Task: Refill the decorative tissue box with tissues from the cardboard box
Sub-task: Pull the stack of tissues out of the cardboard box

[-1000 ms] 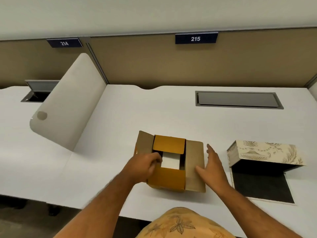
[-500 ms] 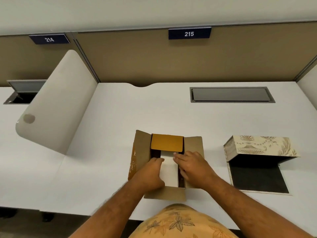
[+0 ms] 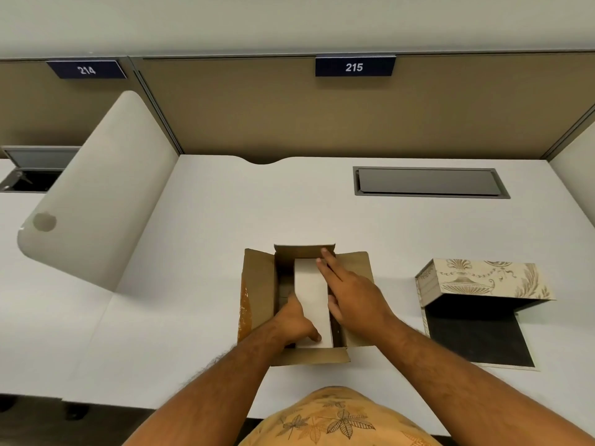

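Observation:
An open brown cardboard box (image 3: 257,284) sits on the white desk in front of me, all its flaps folded out. Inside lies a white stack of tissues (image 3: 310,294). My left hand (image 3: 294,321) reaches into the box along the stack's left side, fingers down beside it and thumb on its near end. My right hand (image 3: 349,294) lies on the stack's right side with fingers stretched toward the far flap. To the right, the decorative tissue box (image 3: 483,278), cream with an urn pattern, stands tipped open, its black inside (image 3: 476,336) showing.
The white desk (image 3: 193,252) carries a closed grey cable hatch (image 3: 429,181) at the back right. A rounded cream divider panel (image 3: 96,188) rises on the left, with an open hatch (image 3: 30,175) beyond it. A tan partition wall with number plates 214 and 215 closes the back.
Both hands went from holding the flaps apart to reaching inside the box. The right hand has stretched forward along the tissue stack and the far flap now stands folded back.

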### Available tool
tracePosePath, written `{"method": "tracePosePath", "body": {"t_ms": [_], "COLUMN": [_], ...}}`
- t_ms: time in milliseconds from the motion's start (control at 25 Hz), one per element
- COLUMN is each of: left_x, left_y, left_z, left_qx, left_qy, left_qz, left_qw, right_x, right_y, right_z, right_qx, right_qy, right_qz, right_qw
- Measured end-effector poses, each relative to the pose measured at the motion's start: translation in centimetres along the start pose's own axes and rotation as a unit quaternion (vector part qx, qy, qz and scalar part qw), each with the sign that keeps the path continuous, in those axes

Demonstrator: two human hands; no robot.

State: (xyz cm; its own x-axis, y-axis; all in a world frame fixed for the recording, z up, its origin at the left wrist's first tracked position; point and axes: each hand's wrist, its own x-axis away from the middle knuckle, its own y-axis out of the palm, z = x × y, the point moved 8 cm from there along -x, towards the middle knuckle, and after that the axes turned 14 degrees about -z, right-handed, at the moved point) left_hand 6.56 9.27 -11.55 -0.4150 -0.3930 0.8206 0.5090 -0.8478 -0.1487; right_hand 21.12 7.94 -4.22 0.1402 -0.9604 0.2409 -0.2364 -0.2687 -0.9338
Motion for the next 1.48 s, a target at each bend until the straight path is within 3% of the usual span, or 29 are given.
{"method": "tracePosePath", "body": {"t_ms": [160,280,360,440,560,720,840,1480], "left_x": [-1.1,-2.0,-2.3,-2.7,-3.2,-4.8,-5.1,-4.0], "left_y": [-0.2,-0.6,-1.0,-1.4,-1.2,-0.7,-0.5,0.5], "left_z": [-0.8,-1.1,-1.3,-1.6,-2.2,-3.2,-3.5,-2.0], "left_qx": [0.073,0.091,0.119,0.156,0.218,0.277,0.297,0.386], "left_qy": [-0.019,-0.014,-0.012,-0.014,-0.030,-0.026,-0.025,0.024], "left_qz": [0.067,0.090,0.094,0.097,0.082,0.058,0.053,0.045], "left_qw": [0.995,0.992,0.988,0.983,0.972,0.959,0.953,0.921], "right_x": [-3.4,-3.7,-2.7,-1.8,-0.9,-1.0,-1.3,-0.8], "right_y": [-0.1,-1.1,-0.8,1.3,4.4,6.2,7.9,8.9], "right_z": [1.1,0.6,0.3,-0.4,-1.9,-2.3,-2.0,-1.5], "right_qx": [-0.044,-0.075,-0.186,-0.355,-0.558,-0.655,-0.689,-0.716], "right_qy": [0.063,0.069,0.101,0.139,0.210,0.315,0.358,0.372], "right_qz": [-0.094,-0.049,-0.018,-0.040,-0.097,-0.142,-0.159,-0.135], "right_qw": [0.993,0.994,0.977,0.924,0.797,0.672,0.610,0.575]}}
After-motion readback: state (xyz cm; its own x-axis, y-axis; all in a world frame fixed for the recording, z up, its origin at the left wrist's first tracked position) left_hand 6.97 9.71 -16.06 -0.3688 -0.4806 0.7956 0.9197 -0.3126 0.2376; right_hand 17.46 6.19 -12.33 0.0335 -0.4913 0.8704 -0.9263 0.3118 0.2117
